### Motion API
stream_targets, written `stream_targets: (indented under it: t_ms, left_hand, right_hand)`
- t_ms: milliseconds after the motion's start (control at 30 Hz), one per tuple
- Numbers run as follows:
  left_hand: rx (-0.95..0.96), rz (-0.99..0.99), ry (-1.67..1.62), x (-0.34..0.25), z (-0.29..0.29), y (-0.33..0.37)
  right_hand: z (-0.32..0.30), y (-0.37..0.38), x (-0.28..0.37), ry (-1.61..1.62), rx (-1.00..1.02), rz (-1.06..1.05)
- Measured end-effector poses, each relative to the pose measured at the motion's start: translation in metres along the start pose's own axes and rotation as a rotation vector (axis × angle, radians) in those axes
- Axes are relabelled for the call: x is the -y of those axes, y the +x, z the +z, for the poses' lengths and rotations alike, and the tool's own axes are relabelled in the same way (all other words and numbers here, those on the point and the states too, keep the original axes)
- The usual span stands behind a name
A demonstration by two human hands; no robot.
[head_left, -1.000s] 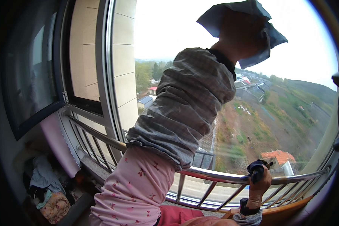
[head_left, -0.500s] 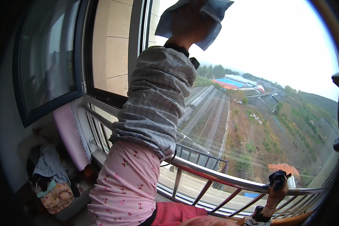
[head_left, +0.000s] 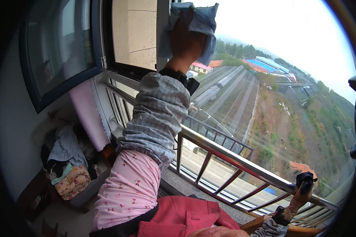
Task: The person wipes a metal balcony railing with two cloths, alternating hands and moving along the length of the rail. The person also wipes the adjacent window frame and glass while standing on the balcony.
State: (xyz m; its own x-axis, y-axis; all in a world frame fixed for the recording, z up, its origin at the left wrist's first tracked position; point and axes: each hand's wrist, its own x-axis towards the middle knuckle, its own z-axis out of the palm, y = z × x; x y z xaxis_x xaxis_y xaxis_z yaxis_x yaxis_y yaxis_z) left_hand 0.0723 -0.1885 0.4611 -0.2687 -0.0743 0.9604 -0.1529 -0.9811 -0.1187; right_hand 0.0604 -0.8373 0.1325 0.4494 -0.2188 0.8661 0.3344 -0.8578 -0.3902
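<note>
The left hand [head_left: 186, 43], raised high, grasps a blue-grey cloth [head_left: 202, 19] in front of the window frame [head_left: 162, 29]. The right hand [head_left: 302, 196] is clenched around a dark bundle [head_left: 305, 179] at the metal railing [head_left: 225, 157]. Lower left, fabrics [head_left: 69, 150] lie heaped; whether a container holds them, I can't tell.

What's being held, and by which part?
The left hand holds a blue-grey cloth around its middle, edges loose; the right hand grips the railing's top bar.

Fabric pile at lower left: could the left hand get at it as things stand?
Probably not: the left hand is raised by the window frame, holding a cloth, well away from the pile.
</note>
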Motion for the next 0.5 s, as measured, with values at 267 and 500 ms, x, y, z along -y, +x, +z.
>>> stream_targets:
  t_ms: [267, 500]
  left_hand:
    - [0.157, -0.337, 0.154, -0.04, -0.011, -0.138]
    - [0.362, -0.364, 0.109, -0.097, -0.051, -0.212]
  right_hand:
    - [-0.004, 0.003, 0.006, 0.034, 0.071, 0.102]
    - [-0.002, 0.005, 0.023, 0.253, 0.033, 0.107]
